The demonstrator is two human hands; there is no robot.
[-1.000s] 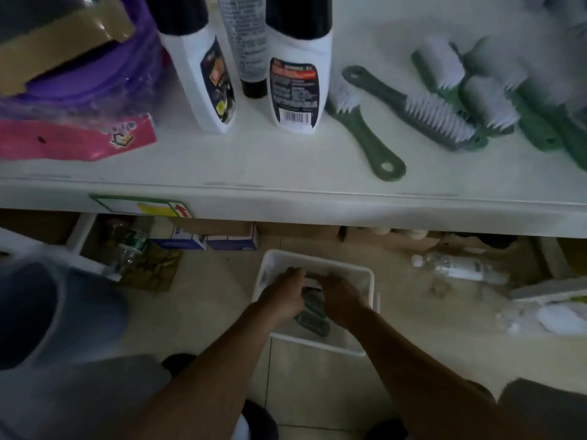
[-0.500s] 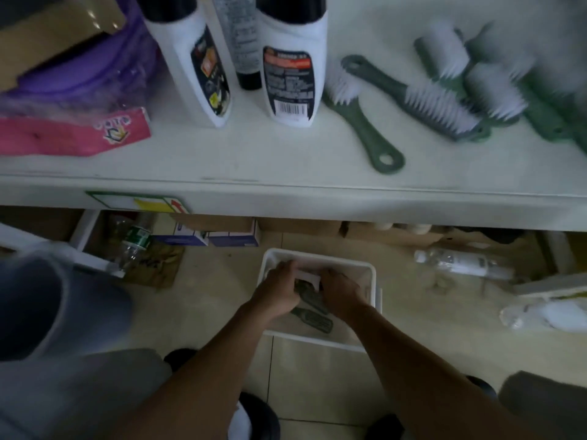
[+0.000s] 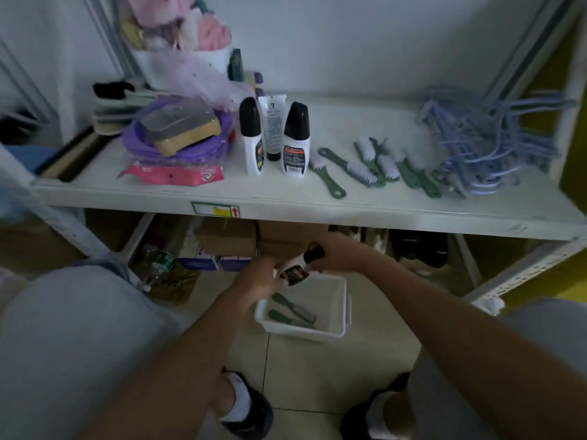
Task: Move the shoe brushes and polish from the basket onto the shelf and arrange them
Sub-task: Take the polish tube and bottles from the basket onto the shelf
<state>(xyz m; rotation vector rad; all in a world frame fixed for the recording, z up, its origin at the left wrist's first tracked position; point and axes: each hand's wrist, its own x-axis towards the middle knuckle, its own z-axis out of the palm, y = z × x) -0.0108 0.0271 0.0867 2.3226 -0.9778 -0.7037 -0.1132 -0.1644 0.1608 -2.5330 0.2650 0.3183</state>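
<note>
A white basket (image 3: pixel 340 309) sits on the floor below the shelf (image 3: pixel 286 211). Two green brushes (image 3: pixel 293 311) lie inside it. Just above its far rim, both hands hold a white polish bottle with a black cap (image 3: pixel 301 265): my left hand (image 3: pixel 259 277) grips its lower end, my right hand (image 3: pixel 336 255) grips the cap end. On the shelf stand two white polish bottles (image 3: pixel 293 142) with a tube (image 3: pixel 273 128) between them. Several green brushes (image 3: pixel 365 168) lie to their right.
Purple bowls with a sponge (image 3: pixel 178 134) and a pink packet (image 3: pixel 178 176) fill the shelf's left part. Blue hangers (image 3: pixel 482 144) pile at its right. Cardboard boxes (image 3: pixel 254 239) and a plastic bottle (image 3: pixel 158 265) sit under the shelf. My knees and feet flank the basket.
Both hands have risen out of the basket with a polish bottle held between them. The view has tilted up and back, showing the whole shelf.
</note>
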